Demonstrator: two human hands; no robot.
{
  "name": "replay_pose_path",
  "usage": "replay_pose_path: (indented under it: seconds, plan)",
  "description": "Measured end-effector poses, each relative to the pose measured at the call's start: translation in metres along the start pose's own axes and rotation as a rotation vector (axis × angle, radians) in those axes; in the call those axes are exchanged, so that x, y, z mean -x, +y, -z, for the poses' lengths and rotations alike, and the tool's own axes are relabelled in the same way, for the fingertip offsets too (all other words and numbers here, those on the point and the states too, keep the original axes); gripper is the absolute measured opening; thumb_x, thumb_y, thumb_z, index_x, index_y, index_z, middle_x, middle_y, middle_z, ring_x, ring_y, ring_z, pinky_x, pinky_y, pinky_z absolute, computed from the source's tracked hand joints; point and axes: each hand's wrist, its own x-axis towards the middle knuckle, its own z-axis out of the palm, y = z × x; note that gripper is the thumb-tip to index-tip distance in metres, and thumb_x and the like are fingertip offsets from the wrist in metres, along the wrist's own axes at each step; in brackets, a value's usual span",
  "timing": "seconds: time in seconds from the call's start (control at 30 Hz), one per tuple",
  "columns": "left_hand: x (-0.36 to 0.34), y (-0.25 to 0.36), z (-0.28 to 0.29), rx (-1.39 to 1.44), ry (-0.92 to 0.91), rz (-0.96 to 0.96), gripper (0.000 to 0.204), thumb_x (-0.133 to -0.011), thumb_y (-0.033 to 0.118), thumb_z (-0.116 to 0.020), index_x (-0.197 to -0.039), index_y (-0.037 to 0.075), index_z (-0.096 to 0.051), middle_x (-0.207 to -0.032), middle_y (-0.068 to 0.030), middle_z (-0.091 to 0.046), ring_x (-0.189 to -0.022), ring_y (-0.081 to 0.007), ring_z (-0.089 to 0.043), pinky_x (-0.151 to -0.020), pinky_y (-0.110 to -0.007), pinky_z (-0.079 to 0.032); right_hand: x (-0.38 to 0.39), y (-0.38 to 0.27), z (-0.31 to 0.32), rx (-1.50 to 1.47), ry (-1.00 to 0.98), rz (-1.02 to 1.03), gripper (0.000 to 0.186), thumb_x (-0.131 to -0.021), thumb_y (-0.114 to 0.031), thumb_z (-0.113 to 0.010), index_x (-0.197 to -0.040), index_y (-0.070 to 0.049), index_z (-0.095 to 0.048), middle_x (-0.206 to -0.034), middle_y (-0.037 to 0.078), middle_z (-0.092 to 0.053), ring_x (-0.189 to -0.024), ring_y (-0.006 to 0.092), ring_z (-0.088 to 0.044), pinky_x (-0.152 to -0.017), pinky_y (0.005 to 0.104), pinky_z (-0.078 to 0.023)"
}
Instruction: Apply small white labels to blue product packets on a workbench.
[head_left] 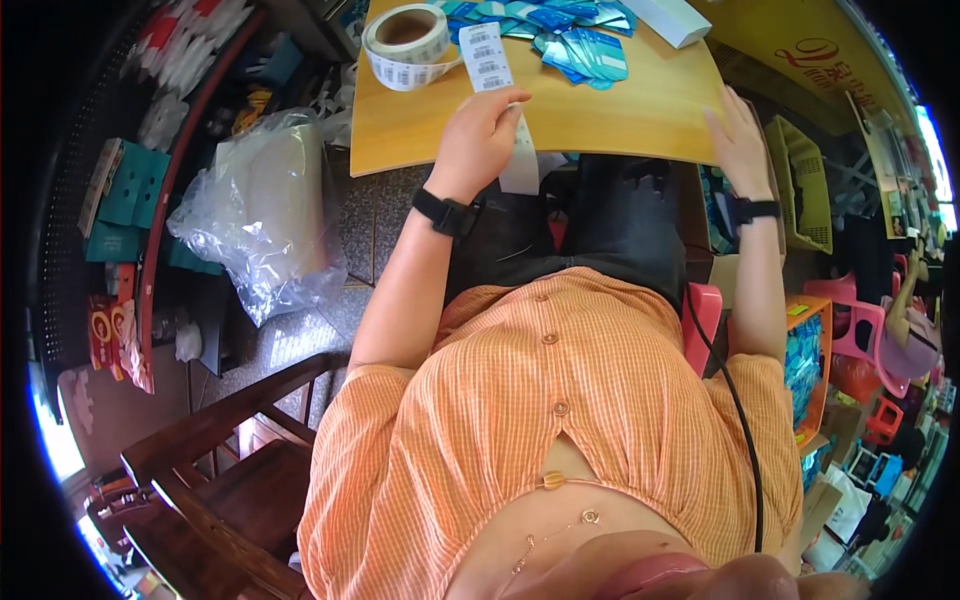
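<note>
A strip of white barcode labels runs from a large label roll at the far left of the wooden table. My left hand is closed on this strip at the table's near edge, and the strip's loose end hangs below it toward my lap. Beyond my left hand, flat blue cards lie fanned out in a loose pile. My right hand rests at the table's right edge with fingers stretched and thumb apart, holding nothing that I can see.
A small white box stands at the table's far right. Right of the table is a yellow crate. An orange crate holds blue packs. On my left are a clear plastic bag and a dark wooden chair.
</note>
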Motion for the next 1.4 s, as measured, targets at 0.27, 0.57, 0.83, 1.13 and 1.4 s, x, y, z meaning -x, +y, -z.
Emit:
replay_pose_path:
  seconds: [0.27,0.57,0.83,1.13,1.4]
  plan:
    - [-0.002,-0.023,0.005,-0.12,-0.014,-0.146,0.024,-0.097,0.001,-0.061,-0.112,0.006,-0.078,-0.121,-0.0142,-0.078,-0.119,-0.0372,-0.07,-0.101,-0.046,-0.056,-0.043,-0.08,-0.08,-0.094,-0.3,0.184,0.07,-0.11,-0.05,-0.056,-0.16,-0.001,-0.049,-0.168,0.022,-0.046,-0.157,0.0381,-0.04,-0.129,0.042,-0.034]
    - [0.0,-0.026,0.004,-0.299,-0.022,-0.208,0.023,-0.099,0.015,-0.067,-0.116,0.006,-0.079,-0.13,-0.0124,-0.076,-0.126,-0.0359,-0.067,-0.108,-0.044,-0.053,0.043,-0.075,-0.028,0.009,-0.157,0.168,0.053,-0.107,-0.04,-0.066,-0.14,0.001,-0.068,-0.148,0.022,-0.064,-0.136,0.0402,-0.06,-0.116,0.0452,-0.048]
    - [-0.01,-0.043,-0.008,-0.347,0.008,-0.259,0.023,-0.095,0.021,-0.071,-0.113,0.011,-0.081,-0.127,-0.0112,-0.077,-0.122,-0.0345,-0.068,-0.107,-0.047,-0.053,0.043,-0.153,-0.043,-0.242,-0.17,0.429,0.033,-0.105,-0.03,-0.071,-0.128,-0.007,-0.076,-0.136,0.014,-0.071,-0.127,0.0341,-0.066,-0.106,0.0424,-0.055]
    - [-0.002,-0.013,0.006,-0.173,0.067,-0.264,0.01,-0.088,0.007,-0.071,-0.094,0.004,-0.078,-0.094,-0.0164,-0.076,-0.094,-0.0392,-0.071,-0.084,-0.048,-0.057,0.01,-0.184,-0.074,-0.221,0.01,0.735,0.039,-0.094,-0.023,-0.081,-0.128,-0.005,-0.074,-0.127,0.019,-0.073,-0.124,0.0384,-0.067,-0.111,0.047,-0.051]
    - [-0.002,0.003,0.007,-0.199,0.074,-0.255,0.008,-0.087,0.007,-0.072,-0.093,0.004,-0.077,-0.095,-0.0156,-0.076,-0.093,-0.0389,-0.072,-0.083,-0.048,-0.057,0.023,-0.171,-0.065,-0.53,0.145,0.501,0.011,-0.096,-0.009,-0.08,-0.106,-0.007,-0.084,-0.106,0.007,-0.078,-0.097,0.022,-0.074,-0.086,0.0322,-0.059]
